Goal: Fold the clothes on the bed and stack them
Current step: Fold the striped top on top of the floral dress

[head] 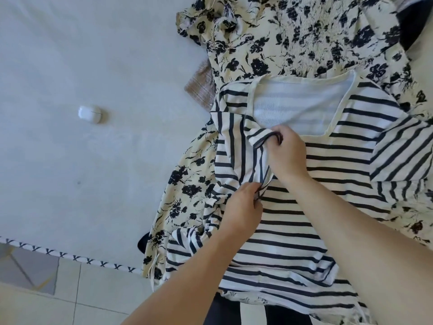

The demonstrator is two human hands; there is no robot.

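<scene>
Both hands, left hand (242, 205) and right hand (287, 152), pinch the striped shirt (304, 207) lying over a floral dress (293, 36); a white earbud case (90, 113) sits apart on the bed (93, 55).

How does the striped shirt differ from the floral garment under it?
The cream shirt with navy stripes lies on top, spread fairly flat; the cream garment with navy floral print lies beneath, crumpled. Both hands, left hand and right hand, grip the shirt; neither holds the floral one. Both are cream and navy.
</scene>
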